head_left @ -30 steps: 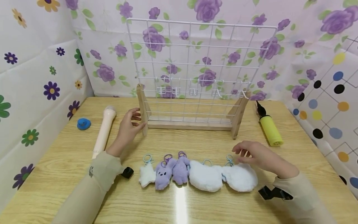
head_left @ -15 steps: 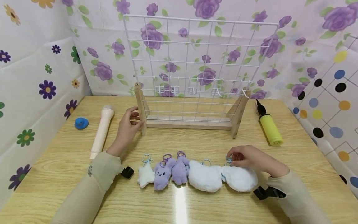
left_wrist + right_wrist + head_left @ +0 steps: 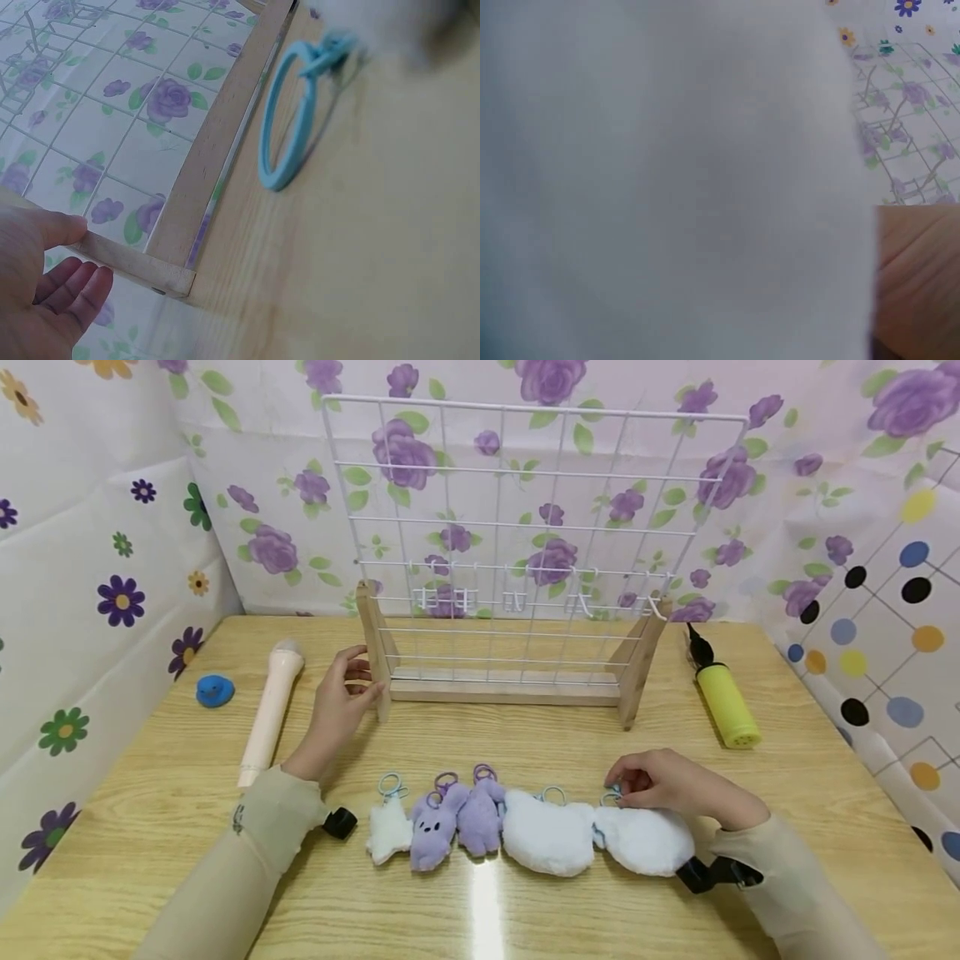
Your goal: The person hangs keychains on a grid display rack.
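Observation:
My left hand (image 3: pixel 341 693) is at the left wooden leg (image 3: pixel 372 652) of a white wire grid rack (image 3: pixel 517 535); its thumb lies along the leg's edge, fingers on the far side. The left wrist view shows the same thumb and fingers (image 3: pixel 75 300) round the wooden foot (image 3: pixel 142 262). With my right hand (image 3: pixel 663 785) I pinch the light blue ring (image 3: pixel 611 795) of the rightmost white plush keychain (image 3: pixel 645 843), which lies on the table. White plush (image 3: pixel 682 180) blurs across most of the right wrist view, hiding the fingertips.
Left of it lie another white plush (image 3: pixel 547 833), two purple plush keychains (image 3: pixel 435 833) and a white star-shaped one (image 3: pixel 390 832). Several white hooks (image 3: pixel 513 602) hang on the grid. A pale microphone (image 3: pixel 272 714) and blue duck (image 3: pixel 214 691) stand left, a yellow hand pump (image 3: pixel 727 706) right.
My right hand has moved left and down to the light blue ring and closed its fingers on it. My left hand stays at the rack's leg. The head view has shifted slightly.

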Motion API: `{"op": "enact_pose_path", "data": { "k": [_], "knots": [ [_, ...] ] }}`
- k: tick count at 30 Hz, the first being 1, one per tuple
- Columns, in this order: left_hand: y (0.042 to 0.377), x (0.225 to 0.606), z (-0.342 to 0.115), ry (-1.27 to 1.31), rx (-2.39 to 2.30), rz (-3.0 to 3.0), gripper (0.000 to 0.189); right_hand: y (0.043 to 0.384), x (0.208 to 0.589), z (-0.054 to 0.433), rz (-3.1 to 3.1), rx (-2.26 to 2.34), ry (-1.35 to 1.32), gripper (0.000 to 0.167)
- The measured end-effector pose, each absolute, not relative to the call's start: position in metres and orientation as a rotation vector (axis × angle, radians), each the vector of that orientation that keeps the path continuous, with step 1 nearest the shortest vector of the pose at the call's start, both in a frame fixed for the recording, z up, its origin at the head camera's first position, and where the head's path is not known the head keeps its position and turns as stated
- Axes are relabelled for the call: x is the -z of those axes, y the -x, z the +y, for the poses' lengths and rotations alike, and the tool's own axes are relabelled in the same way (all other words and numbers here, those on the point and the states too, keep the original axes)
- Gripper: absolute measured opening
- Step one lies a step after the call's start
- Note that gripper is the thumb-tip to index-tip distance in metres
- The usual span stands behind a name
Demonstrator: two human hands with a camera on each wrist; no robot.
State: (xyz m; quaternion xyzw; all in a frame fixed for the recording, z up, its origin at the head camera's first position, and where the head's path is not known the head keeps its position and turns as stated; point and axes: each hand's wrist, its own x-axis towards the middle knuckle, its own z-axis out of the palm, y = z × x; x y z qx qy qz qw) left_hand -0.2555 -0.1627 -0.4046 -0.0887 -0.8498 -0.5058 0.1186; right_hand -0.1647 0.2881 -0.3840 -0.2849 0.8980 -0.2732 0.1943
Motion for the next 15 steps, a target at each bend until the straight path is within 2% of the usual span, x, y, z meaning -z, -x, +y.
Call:
{"op": "enact_pose_path", "data": {
  "k": [15],
  "knots": [
    [0.254, 0.403, -0.162, 0.273, 1.464, -2.478, 0.056, 0.161, 0.381, 0.276, 2.641, 0.628, 0.744, 0.018]
  ]
}}
